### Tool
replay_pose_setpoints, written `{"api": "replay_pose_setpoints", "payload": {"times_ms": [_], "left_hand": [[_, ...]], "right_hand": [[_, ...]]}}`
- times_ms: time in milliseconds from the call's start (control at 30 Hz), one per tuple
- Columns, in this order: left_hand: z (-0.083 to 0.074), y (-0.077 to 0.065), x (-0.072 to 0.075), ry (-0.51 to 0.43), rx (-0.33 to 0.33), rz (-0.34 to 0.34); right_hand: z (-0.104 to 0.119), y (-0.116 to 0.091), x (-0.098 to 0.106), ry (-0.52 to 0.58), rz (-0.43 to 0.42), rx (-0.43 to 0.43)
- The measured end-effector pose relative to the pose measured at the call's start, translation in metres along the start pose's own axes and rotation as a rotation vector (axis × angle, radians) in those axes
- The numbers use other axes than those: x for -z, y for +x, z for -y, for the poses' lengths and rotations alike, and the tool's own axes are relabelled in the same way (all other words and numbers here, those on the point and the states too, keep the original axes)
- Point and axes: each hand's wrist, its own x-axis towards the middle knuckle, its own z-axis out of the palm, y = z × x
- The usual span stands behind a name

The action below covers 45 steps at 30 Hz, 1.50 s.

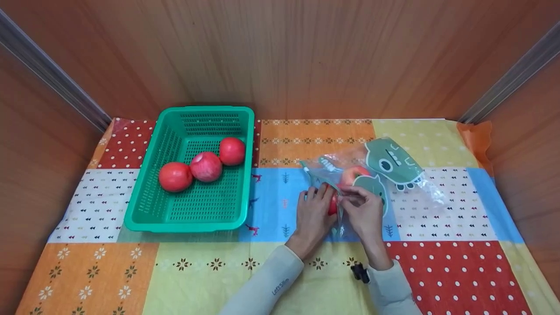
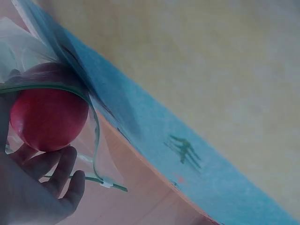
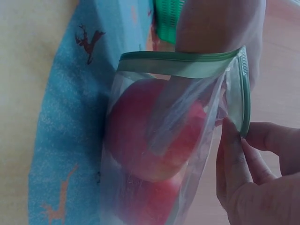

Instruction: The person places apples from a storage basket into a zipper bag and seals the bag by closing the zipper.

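My left hand grips a red apple at the mouth of a clear zip bag. In the right wrist view this apple lies inside the bag, behind the film, with fingers of the left hand on it. My right hand pinches the green-edged rim of the opening between thumb and fingers. Deeper in the bag sits another apple, touching or close to the first. The white slider shows near one end of the zip strip. Green cartoon figures are printed on the bag.
To the left stands a green perforated basket holding three red apples. A patchwork-patterned cloth covers the table. Wooden panels rise at the back and both sides.
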Motion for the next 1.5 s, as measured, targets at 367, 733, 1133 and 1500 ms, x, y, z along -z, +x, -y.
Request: {"api": "replay_pose_setpoints", "payload": {"times_ms": [367,733,1133,1500], "left_hand": [[-0.006,0.005,0.012,-0.048,0.077,0.116],[-0.007,0.003,0.009,-0.064,0.1,0.171],[-0.001,-0.005,0.018,-0.114,0.101,0.234],[0.011,-0.015,0.027,-0.158,0.086,0.122]], "right_hand": [[-0.002,0.0,0.0,0.008,0.003,0.003],[-0.001,0.001,-0.001,-0.005,0.016,-0.01],[0.002,0.002,0.001,0.016,0.023,-0.033],[0.001,0.001,0.003,0.049,0.017,-0.006]]}}
